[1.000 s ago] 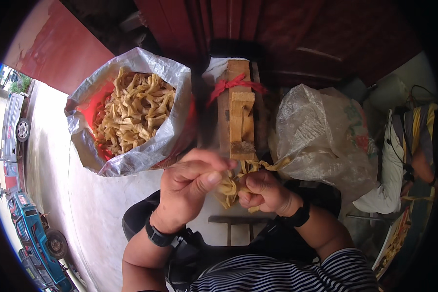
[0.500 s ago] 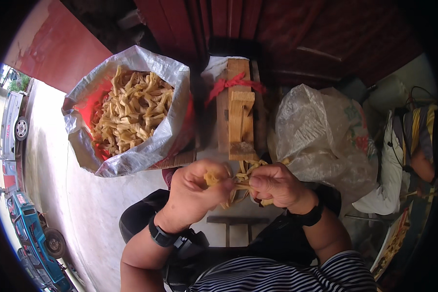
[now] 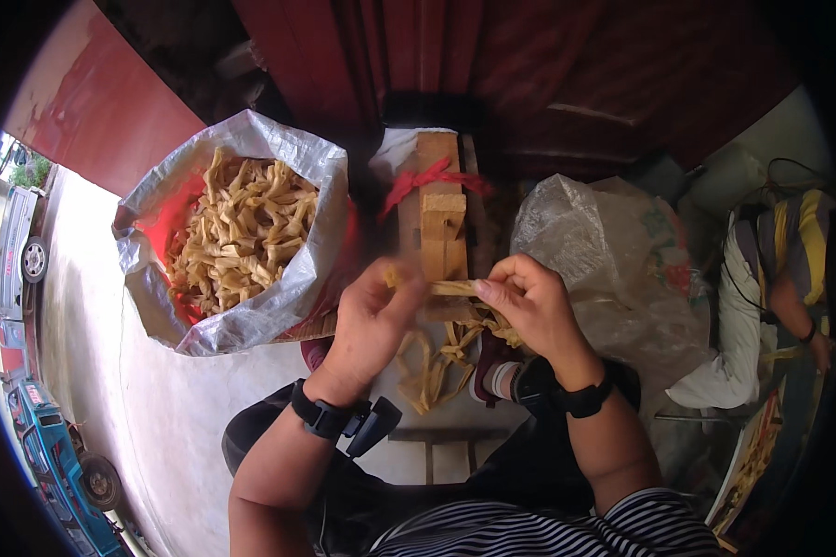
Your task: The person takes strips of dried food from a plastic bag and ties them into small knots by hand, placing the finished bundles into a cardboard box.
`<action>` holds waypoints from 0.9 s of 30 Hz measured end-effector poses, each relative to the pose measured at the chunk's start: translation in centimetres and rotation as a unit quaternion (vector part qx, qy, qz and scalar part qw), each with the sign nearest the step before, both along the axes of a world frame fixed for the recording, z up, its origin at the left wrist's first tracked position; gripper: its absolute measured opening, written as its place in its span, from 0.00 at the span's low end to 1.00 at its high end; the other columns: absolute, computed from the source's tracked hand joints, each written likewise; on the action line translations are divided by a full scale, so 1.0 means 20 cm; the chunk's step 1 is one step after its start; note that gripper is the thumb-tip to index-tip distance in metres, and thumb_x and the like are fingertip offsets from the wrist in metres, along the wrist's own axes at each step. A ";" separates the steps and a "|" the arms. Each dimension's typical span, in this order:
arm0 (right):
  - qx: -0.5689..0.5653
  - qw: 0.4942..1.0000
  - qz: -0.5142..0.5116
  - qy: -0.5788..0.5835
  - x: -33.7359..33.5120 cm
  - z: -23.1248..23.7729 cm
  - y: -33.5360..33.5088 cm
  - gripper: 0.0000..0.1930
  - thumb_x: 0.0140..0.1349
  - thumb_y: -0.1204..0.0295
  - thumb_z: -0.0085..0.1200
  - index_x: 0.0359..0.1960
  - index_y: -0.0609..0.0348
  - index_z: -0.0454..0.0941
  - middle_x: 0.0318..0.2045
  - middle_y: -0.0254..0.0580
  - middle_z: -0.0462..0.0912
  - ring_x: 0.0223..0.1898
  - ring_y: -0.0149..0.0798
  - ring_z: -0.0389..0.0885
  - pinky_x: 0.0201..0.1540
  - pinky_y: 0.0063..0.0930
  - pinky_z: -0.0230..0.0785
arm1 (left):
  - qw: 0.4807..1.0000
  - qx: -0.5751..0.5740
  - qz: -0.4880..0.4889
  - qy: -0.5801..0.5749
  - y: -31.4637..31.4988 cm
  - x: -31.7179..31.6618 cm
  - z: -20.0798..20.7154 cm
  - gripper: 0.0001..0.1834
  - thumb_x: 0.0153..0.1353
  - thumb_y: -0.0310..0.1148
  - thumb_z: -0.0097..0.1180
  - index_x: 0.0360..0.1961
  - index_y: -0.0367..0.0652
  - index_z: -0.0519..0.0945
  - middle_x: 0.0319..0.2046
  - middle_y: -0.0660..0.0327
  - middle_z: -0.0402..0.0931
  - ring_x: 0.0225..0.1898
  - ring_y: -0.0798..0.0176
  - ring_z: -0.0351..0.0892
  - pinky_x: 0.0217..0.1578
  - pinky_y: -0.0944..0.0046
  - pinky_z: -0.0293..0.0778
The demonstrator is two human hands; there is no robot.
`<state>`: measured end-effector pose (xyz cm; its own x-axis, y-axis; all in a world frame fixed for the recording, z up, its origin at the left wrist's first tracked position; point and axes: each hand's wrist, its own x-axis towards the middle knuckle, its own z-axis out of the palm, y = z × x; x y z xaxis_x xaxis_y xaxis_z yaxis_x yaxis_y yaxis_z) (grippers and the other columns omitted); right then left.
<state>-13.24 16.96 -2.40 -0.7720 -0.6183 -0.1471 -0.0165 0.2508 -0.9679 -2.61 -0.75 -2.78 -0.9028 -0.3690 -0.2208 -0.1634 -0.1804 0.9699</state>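
Note:
A flat yellowish strip (image 3: 452, 289), soft and slightly shiny, is stretched level between my two hands, just before the near end of a wooden block stand (image 3: 441, 255). My left hand (image 3: 367, 316) is closed on its left end, where a bunched bit shows; the fingertips are blurred. With thumb and fingers, my right hand (image 3: 534, 311) pinches the right end. Below my hands hang or lie looser strips (image 3: 421, 371) in a tangle, partly hidden by the right hand. Red cloth (image 3: 432, 176) is tied around the stand.
To the left stands a silvery sack (image 3: 316, 172) with a red lining, full of knotted yellowish pieces (image 3: 246, 232). A clear plastic bag (image 3: 585, 232) bulges on the right. Another person's arm (image 3: 794, 311) is at the far right, beside a tray of yellowish pieces (image 3: 751, 464). Vehicles (image 3: 51, 436) stand far left.
Both hands have moved up and away from me, and the strip between them is now longer and plainer to see. The loose strips below are more exposed.

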 end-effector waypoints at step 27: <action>-0.117 0.980 0.107 0.119 0.11 0.12 -0.02 0.10 0.60 0.71 0.58 0.25 0.63 0.75 0.17 0.36 0.77 0.17 0.29 0.75 0.21 0.25 0.65 | 0.917 0.080 -0.381 0.090 0.11 0.22 0.32 0.15 0.57 0.39 0.64 0.37 0.38 0.81 0.34 0.59 0.82 0.33 0.61 0.81 0.31 0.65 0.75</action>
